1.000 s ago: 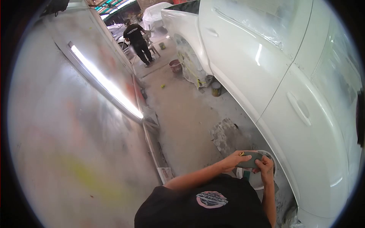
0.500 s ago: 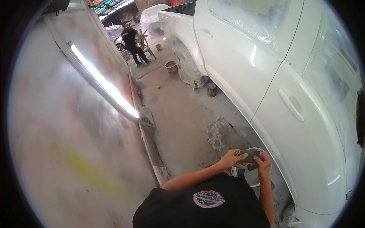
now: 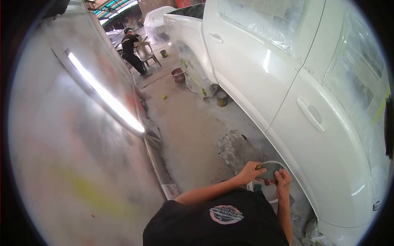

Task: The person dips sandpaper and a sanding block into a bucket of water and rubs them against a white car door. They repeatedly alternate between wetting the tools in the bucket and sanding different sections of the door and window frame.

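A dark grey-green sheet is stretched between the person's two hands, just off the lower edge of the white vehicle, alongside its nearer door. The left hand is clamped on the end farther from the vehicle, thumb over the sheet's face, with a small yellow piece showing at its fingers. The right hand pinches the end nearer the vehicle between thumb and fingers.

Below the hands, near the vehicle's lower edge, is a pale round bucket, partly hidden by the hands and the black shirt. A dark green piece and something reddish show there; what the reddish thing is cannot be told.

On the floor beside the vehicle lies a mottled grey flat patch. Farther along, a can stands near the vehicle's covered wheel, with a reddish bucket just beside that wheel. A yellow scrap lies farther out from the vehicle.

Across the aisle from the vehicle, a lit tube lamp runs along a paint-smudged wall. Beyond the vehicle's far end, another person bends over a chair.
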Demonstrator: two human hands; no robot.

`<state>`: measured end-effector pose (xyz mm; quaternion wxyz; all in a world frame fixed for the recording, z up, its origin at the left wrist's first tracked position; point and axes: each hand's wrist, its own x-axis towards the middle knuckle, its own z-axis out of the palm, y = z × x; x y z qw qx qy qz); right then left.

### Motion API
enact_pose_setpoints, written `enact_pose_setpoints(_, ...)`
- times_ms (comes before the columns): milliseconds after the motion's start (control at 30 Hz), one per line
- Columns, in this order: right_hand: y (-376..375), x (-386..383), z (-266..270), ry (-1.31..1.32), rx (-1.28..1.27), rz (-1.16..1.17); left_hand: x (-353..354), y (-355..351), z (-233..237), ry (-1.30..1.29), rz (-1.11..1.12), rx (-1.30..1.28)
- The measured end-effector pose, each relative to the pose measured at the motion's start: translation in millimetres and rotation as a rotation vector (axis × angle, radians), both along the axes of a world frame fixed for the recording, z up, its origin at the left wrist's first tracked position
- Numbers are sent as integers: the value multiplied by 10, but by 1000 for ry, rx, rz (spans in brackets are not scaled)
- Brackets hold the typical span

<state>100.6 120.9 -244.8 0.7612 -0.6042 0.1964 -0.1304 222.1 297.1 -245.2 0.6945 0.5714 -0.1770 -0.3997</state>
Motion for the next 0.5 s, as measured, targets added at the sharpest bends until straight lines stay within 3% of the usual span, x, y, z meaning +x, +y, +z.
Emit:
enact_pose_setpoints(133, 22, 58, 17, -29, 11, 13, 101, 60, -57, 31, -77, -43)
enact_pose_setpoints(333, 102, 86, 108, 18, 53, 58, 112, 176, 106, 294, -155, -116)
enact_pose_setpoints(500, 88, 122, 46, 74, 75, 140, 116, 204, -106, 337, -191, -122)
